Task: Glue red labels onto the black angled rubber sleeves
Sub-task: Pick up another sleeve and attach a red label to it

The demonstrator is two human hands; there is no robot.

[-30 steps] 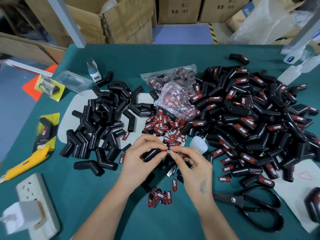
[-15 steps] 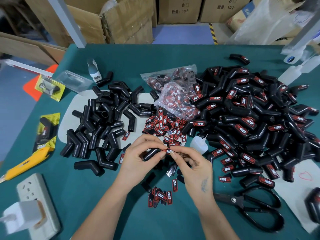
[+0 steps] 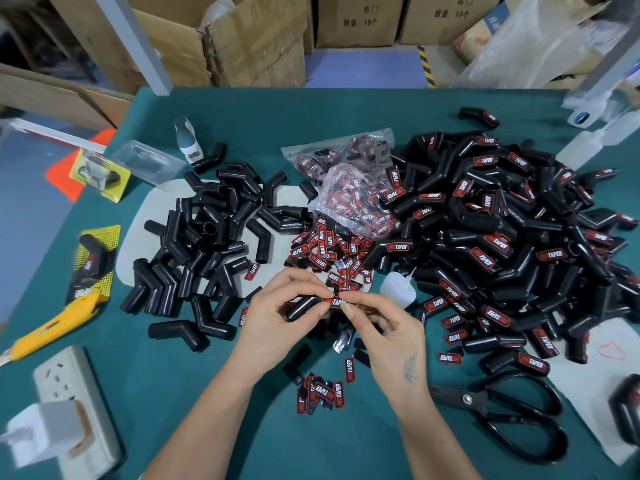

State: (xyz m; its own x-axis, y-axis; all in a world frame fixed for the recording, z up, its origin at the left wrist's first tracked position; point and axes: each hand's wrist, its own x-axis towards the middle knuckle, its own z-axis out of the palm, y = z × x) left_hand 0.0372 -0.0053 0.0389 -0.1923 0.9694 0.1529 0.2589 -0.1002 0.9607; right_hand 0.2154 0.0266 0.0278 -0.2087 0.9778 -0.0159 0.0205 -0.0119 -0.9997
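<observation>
My left hand [image 3: 277,323] grips a black angled rubber sleeve [image 3: 304,306] over the green table. My right hand [image 3: 384,337] pinches a red label [image 3: 334,302] against that sleeve's end with thumb and forefinger. A pile of plain black sleeves [image 3: 207,244] lies to the left. A far larger heap of labelled sleeves [image 3: 502,244] fills the right side. Loose red labels [image 3: 325,251] are scattered just beyond my hands, and a few more labels [image 3: 322,391] lie between my forearms. A small glue bottle [image 3: 396,289] lies beside my right hand.
Black scissors [image 3: 502,414] lie at the lower right. A yellow utility knife [image 3: 52,323] and a white power strip [image 3: 69,403] sit at the lower left. Plastic bags of labels [image 3: 349,188] rest at the centre back. Cardboard boxes [image 3: 225,39] stand behind the table.
Both hands stayed in place. The label between my right fingertips has settled against the sleeve's end, and the red face now shows.
</observation>
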